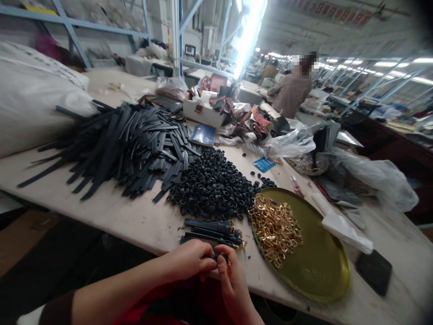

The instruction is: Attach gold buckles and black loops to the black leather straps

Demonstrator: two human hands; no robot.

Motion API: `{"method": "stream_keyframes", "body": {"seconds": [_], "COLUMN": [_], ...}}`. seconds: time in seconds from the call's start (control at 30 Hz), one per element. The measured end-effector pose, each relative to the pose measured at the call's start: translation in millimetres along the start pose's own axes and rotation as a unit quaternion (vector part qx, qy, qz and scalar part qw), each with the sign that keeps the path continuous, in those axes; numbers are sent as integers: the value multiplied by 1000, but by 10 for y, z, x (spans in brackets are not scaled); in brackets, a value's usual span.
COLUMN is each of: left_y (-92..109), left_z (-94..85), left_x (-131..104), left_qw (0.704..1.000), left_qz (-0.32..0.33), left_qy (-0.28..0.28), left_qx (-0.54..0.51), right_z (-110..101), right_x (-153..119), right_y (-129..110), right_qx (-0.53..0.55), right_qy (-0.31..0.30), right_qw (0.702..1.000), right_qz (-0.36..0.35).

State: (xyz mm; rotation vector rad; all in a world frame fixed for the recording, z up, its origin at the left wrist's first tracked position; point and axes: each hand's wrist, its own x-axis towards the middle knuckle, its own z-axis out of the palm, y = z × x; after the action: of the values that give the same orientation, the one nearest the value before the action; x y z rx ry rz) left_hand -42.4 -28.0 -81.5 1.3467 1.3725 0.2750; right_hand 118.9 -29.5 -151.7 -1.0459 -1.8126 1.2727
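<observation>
Both hands meet at the table's front edge, fingers closed round a dark strap (216, 256) that they mostly cover. My left hand (194, 258) pinches it from the left, while my right hand (230, 272) grips its other end, where a bit of orange-red shows by the fingers. Just beyond them lies a small stack of dark straps with gold buckles (209, 227). Behind that stack is a heap of small black loops (216, 185). Gold buckles (275, 228) are piled in a round golden tray (318, 253) to the right.
A big pile of dark strips (135, 144) covers the table's left, beside a white sack (37, 104). A white box (203, 113), scraps and plastic bags (294, 140) crowd the back. A blue packet (264, 164) and a black pad (374, 271) lie rightward. A person (292, 90) stands farther off.
</observation>
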Motion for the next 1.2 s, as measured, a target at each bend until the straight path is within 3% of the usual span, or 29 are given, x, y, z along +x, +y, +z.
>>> {"method": "stream_keyframes", "body": {"seconds": [0.1, 0.23, 0.37, 0.6, 0.77, 0.83, 0.93, 1.07, 1.13, 1.2], "left_y": [22, 80, 109, 15, 92, 104, 12, -336, -535, -684], "left_z": [-97, -168, -234, -375, -317, -347, -594, -1149, -1338, -1398], "left_x": [40, 73, 103, 113, 135, 159, 161, 7, -111, -233], "left_qw": [1000, 999, 1000, 989, 999, 994, 946, 884, 857, 846], "left_qz": [7, 14, 15, 34, 29, 69, 89, -24, -81, -111], "left_qy": [-16, 12, 6, -71, -25, 29, 210, 382, 432, 452], "left_qx": [19, 51, -1, -124, -31, 77, 231, 267, 267, 261], "right_z": [6, 27, 1, 21, 84, 47, -61, -142, -134, -124], "right_x": [64, 164, 271, 354, 370, 414, 524, 624, 623, 601], "right_y": [63, 91, 81, 152, 205, 225, 258, 284, 280, 262], "right_qx": [-25, -10, -5, -6, -54, -102, -206, -309, -331, -340], "right_qy": [30, 65, 75, 53, 72, 97, 116, 126, 120, 116], "right_qw": [999, 998, 997, 998, 996, 990, 969, 932, 925, 923], "right_qz": [-14, -9, 20, 23, 9, -10, -75, -143, -144, -138]}}
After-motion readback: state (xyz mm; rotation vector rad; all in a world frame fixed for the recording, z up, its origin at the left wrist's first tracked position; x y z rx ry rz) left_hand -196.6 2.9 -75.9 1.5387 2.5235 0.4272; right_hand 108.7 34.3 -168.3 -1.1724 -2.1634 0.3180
